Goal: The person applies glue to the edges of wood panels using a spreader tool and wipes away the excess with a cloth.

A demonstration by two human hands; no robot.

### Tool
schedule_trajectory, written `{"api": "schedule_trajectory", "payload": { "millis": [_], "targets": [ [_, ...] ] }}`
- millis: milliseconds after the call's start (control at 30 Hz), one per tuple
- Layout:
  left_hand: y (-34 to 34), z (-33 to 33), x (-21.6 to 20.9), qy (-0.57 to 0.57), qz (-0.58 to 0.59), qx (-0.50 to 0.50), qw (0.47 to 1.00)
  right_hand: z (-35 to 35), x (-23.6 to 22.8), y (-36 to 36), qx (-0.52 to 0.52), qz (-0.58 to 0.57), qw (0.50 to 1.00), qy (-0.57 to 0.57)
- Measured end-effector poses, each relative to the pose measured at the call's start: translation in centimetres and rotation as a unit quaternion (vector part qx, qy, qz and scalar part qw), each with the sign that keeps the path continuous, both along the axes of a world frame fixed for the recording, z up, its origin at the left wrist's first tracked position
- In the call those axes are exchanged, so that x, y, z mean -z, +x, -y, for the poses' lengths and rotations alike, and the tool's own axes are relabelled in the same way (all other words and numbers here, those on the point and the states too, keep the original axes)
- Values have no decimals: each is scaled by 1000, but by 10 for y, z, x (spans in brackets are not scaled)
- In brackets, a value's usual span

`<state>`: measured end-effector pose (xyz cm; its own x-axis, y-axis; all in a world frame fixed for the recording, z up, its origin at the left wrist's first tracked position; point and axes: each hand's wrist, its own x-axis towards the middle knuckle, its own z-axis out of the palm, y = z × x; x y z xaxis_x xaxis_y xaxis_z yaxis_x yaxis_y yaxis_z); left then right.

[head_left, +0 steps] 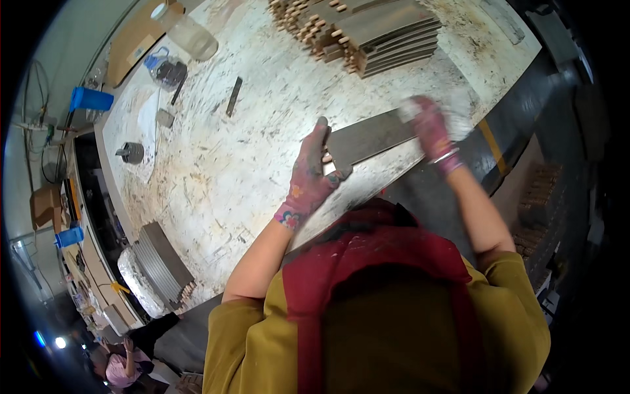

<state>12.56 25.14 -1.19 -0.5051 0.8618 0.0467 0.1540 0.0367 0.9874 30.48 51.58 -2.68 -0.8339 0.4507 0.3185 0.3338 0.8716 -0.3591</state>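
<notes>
Right in front of you, a grey panel (371,134) lies at the near edge of the desk (216,171). Your gloved left hand (307,176) spans its left end, thumb apart from fingers; whether it grips or only braces can't be told. Your right hand (431,128) is blurred over the other end, beside pale material (459,115), so its hold is unclear too. This panel looks mid-handling, not yet set aside. Off to your left sits a neat stack of grey pieces (163,259); farther across, a larger pegged stack (400,39). Which stack is finished and which remains, nothing shows.
</notes>
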Motion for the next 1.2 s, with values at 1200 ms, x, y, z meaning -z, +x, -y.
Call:
{"api": "schedule_trajectory", "payload": {
  "millis": [1200],
  "targets": [
    [-21,8,-6,-59,-365,-15,929,35,1,-3,3,-4,1000,29]
  ]
}}
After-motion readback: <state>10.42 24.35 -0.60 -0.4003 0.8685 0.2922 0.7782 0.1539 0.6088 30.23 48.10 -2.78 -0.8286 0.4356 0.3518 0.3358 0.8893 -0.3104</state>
